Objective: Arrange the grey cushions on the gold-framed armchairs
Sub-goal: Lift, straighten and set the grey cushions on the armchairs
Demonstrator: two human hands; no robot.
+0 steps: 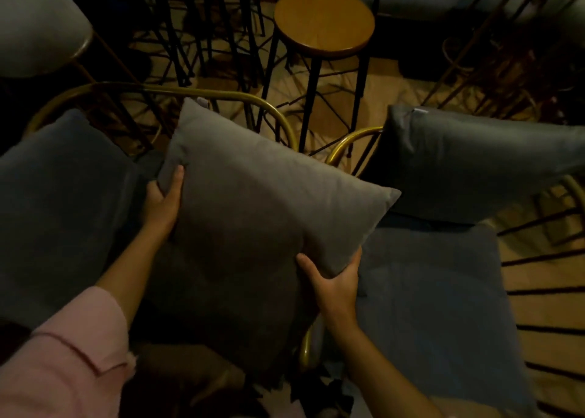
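Dim lounge w/ stools; left hand (164, 202) & right hand (335, 283) both grip grey cushion (262, 215).

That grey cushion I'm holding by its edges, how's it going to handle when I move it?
Probably light: the grey cushion sits between the left hand and right hand, gripped only at its edges. Likely soft, since the fabric dents under the fingers. Woven cloth, so unlikely to slip.

The cushion (262, 215) is matt woven grey cloth, faintly creased. Behind it the armchair frame (196, 93) is smooth gold-toned metal tube with a dull sheen. Beyond the frame, the stool (324, 22) has a smooth, softly glossy wood seat on matt black metal legs.
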